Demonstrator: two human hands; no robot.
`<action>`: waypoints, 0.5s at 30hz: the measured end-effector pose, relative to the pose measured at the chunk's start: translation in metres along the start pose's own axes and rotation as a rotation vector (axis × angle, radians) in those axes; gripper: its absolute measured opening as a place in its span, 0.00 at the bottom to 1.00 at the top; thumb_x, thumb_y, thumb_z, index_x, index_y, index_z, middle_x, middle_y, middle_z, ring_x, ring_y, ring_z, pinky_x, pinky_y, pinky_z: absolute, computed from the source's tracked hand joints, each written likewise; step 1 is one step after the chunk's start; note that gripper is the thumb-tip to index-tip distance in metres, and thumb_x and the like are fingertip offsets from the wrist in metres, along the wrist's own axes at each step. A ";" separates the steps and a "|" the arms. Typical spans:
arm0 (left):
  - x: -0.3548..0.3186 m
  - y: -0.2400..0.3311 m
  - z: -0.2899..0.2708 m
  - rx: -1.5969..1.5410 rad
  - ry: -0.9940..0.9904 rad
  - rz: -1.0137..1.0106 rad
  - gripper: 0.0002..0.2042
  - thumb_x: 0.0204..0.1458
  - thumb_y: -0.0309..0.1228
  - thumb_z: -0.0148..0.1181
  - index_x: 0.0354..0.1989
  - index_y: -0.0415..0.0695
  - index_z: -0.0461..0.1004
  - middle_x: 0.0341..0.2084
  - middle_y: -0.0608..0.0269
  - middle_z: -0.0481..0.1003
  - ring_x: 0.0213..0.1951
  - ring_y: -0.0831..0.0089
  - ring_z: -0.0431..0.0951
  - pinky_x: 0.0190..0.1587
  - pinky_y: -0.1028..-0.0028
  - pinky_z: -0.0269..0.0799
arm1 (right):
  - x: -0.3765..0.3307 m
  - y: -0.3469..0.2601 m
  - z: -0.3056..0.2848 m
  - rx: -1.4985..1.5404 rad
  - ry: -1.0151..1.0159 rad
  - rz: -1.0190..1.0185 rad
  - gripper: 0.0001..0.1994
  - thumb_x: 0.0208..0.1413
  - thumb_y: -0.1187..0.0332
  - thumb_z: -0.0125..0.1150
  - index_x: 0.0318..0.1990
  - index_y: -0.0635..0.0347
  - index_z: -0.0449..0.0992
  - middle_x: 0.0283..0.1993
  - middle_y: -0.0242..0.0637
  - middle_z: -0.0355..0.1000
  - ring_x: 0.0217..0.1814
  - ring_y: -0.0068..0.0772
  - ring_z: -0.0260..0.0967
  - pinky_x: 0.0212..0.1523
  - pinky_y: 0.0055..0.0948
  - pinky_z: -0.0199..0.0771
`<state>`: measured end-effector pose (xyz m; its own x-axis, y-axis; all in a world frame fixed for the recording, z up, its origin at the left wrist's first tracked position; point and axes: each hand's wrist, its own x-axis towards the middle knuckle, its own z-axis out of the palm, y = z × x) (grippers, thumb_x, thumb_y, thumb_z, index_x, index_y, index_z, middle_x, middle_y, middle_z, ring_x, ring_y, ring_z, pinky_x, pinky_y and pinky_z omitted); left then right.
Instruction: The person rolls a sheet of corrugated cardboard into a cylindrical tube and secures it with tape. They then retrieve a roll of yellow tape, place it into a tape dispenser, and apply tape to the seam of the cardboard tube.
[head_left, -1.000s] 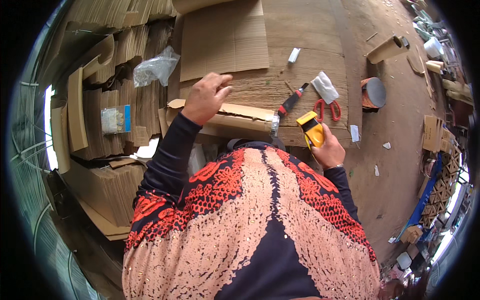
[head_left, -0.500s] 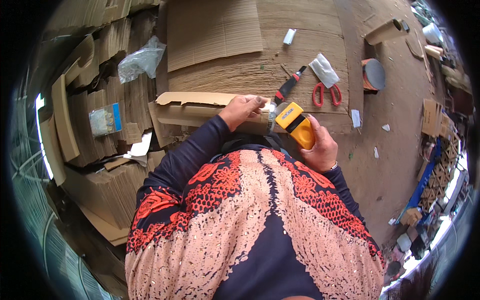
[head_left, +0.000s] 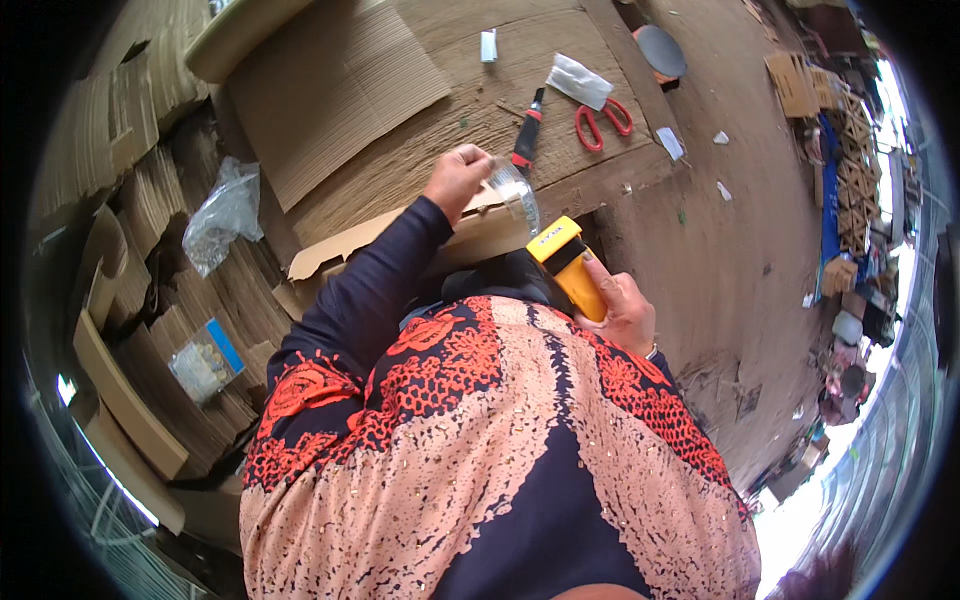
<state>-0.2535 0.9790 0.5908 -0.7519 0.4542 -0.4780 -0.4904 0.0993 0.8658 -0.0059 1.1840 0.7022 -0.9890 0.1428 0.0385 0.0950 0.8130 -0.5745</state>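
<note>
My right hand [head_left: 627, 312] is closed around a yellow hand tool [head_left: 567, 262] with a black underside, held close to my chest. My left hand [head_left: 455, 178] is raised above a folded brown cardboard piece [head_left: 345, 252] and pinches a clear, shiny strip [head_left: 516, 192] that runs down toward the yellow tool's head. Both hands hover over the near edge of a cardboard-covered work surface [head_left: 420, 165]. My patterned top hides whatever lies below the hands.
A red-and-black handled tool [head_left: 527, 140], red scissors [head_left: 603, 118], a white packet [head_left: 582, 80] and a small white piece [head_left: 488, 45] lie beyond my hands. A large corrugated sheet [head_left: 340, 90], a clear plastic bag [head_left: 222, 215] and stacked cardboard strips [head_left: 130, 300] fill the left side.
My left hand left the cardboard piece, met the yellow tool, then drew away up and left with the clear strip. My right hand lifted the tool nearer my chest.
</note>
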 end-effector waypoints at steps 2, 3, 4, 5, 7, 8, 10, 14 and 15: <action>0.042 -0.030 -0.021 0.235 0.076 0.094 0.07 0.61 0.32 0.61 0.36 0.41 0.78 0.24 0.73 0.73 0.26 0.82 0.69 0.29 0.76 0.66 | -0.017 -0.002 0.006 -0.053 -0.004 0.060 0.43 0.38 0.64 0.79 0.68 0.33 0.72 0.32 0.35 0.71 0.29 0.39 0.75 0.31 0.38 0.78; 0.054 -0.029 -0.021 0.459 0.090 0.117 0.08 0.61 0.33 0.59 0.36 0.41 0.77 0.23 0.72 0.72 0.24 0.82 0.69 0.27 0.75 0.66 | -0.023 -0.004 0.013 -0.045 0.004 0.110 0.42 0.38 0.64 0.78 0.68 0.33 0.72 0.32 0.35 0.72 0.30 0.39 0.75 0.31 0.38 0.78; 0.070 -0.038 -0.025 0.456 0.058 0.094 0.09 0.62 0.33 0.59 0.37 0.40 0.77 0.22 0.71 0.71 0.24 0.81 0.69 0.26 0.75 0.65 | -0.024 -0.009 0.019 -0.035 0.008 0.147 0.42 0.38 0.64 0.78 0.67 0.33 0.72 0.32 0.36 0.72 0.30 0.39 0.76 0.31 0.38 0.78; 0.080 -0.050 -0.027 0.451 0.029 0.072 0.09 0.62 0.34 0.58 0.38 0.40 0.77 0.22 0.71 0.71 0.23 0.81 0.69 0.25 0.74 0.65 | -0.025 -0.013 0.025 -0.025 0.011 0.179 0.41 0.38 0.64 0.78 0.67 0.33 0.73 0.33 0.36 0.72 0.30 0.40 0.76 0.31 0.39 0.79; 0.086 -0.040 -0.018 0.456 -0.028 -0.038 0.10 0.63 0.35 0.57 0.39 0.40 0.77 0.21 0.70 0.71 0.23 0.80 0.69 0.24 0.74 0.65 | -0.030 -0.008 0.041 -0.045 -0.010 0.249 0.41 0.38 0.62 0.77 0.67 0.31 0.72 0.32 0.36 0.71 0.30 0.41 0.76 0.32 0.40 0.79; 0.089 -0.035 -0.014 0.457 -0.051 -0.092 0.10 0.63 0.35 0.57 0.39 0.40 0.77 0.21 0.70 0.71 0.22 0.80 0.69 0.24 0.74 0.65 | -0.032 -0.005 0.048 -0.041 -0.010 0.268 0.42 0.38 0.62 0.77 0.68 0.31 0.71 0.32 0.36 0.71 0.30 0.42 0.76 0.32 0.40 0.79; 0.099 -0.046 -0.023 0.541 -0.041 -0.080 0.11 0.64 0.37 0.57 0.40 0.40 0.77 0.21 0.69 0.71 0.22 0.79 0.69 0.24 0.73 0.66 | -0.030 -0.004 0.061 -0.019 -0.003 0.284 0.42 0.38 0.62 0.76 0.68 0.31 0.70 0.31 0.37 0.71 0.30 0.44 0.76 0.31 0.42 0.79; 0.114 -0.059 -0.030 0.729 -0.025 -0.036 0.13 0.63 0.39 0.60 0.37 0.40 0.78 0.20 0.69 0.72 0.20 0.79 0.69 0.25 0.74 0.68 | -0.024 -0.001 0.083 0.013 0.013 0.312 0.41 0.39 0.62 0.75 0.68 0.32 0.70 0.31 0.37 0.69 0.29 0.45 0.75 0.30 0.42 0.78; 0.115 -0.060 -0.029 0.788 -0.031 -0.015 0.13 0.63 0.39 0.61 0.36 0.40 0.79 0.20 0.69 0.72 0.20 0.79 0.69 0.25 0.74 0.68 | -0.027 -0.002 0.085 0.022 0.017 0.330 0.41 0.40 0.63 0.75 0.68 0.32 0.69 0.31 0.37 0.69 0.29 0.45 0.75 0.30 0.42 0.78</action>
<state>-0.3230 1.0000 0.4792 -0.7292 0.4709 -0.4965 -0.0352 0.6988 0.7145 0.0107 1.1305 0.6328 -0.9033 0.4058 -0.1390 0.4071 0.7089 -0.5760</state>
